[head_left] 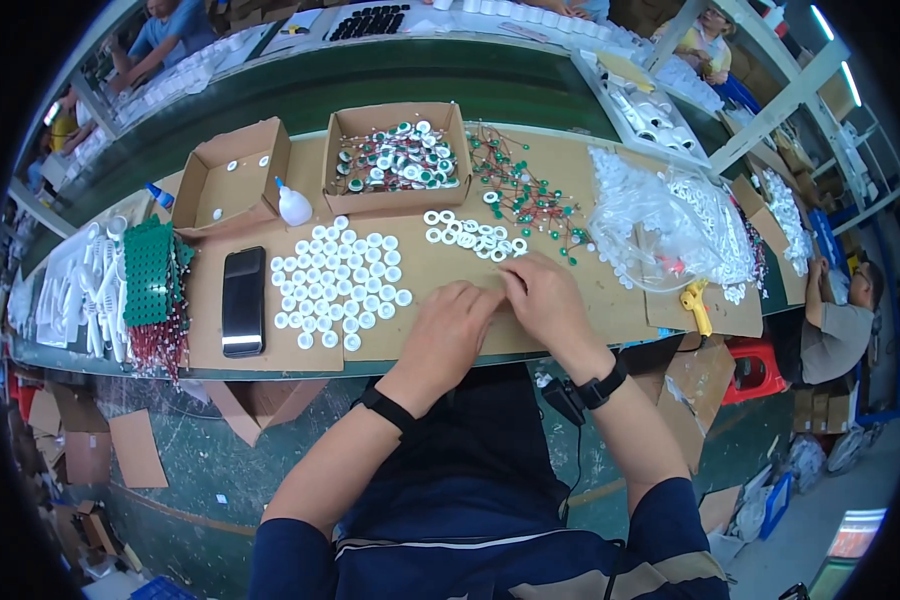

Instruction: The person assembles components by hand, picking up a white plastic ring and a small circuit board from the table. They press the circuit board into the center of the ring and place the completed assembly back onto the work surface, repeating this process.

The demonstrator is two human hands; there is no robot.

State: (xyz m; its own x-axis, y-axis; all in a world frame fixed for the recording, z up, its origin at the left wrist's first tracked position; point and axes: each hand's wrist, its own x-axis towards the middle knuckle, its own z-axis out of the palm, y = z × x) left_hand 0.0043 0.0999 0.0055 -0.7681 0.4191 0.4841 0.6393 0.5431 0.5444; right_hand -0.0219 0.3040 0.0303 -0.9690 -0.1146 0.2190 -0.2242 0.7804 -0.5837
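My left hand [448, 335] and my right hand [544, 300] meet over the cardboard-covered table edge, fingers bent and pinched together. Whatever lies between the fingertips is too small or hidden to make out. Just beyond them is a cluster of white rings [467, 238]. Left of my left hand, many small round white caps [338, 275] are spread out on the cardboard. Small green discs with red wires [530, 190] lie in a loose heap beyond my right hand.
A cardboard box of wired white-and-green pieces [370, 202] stands behind the caps, beside another box [200, 190] and a white squeeze bottle [293, 205]. A phone [243, 302] and green sheets [155, 270] lie left. Right are plastic bags [660, 215] and a yellow glue gun [696, 306].
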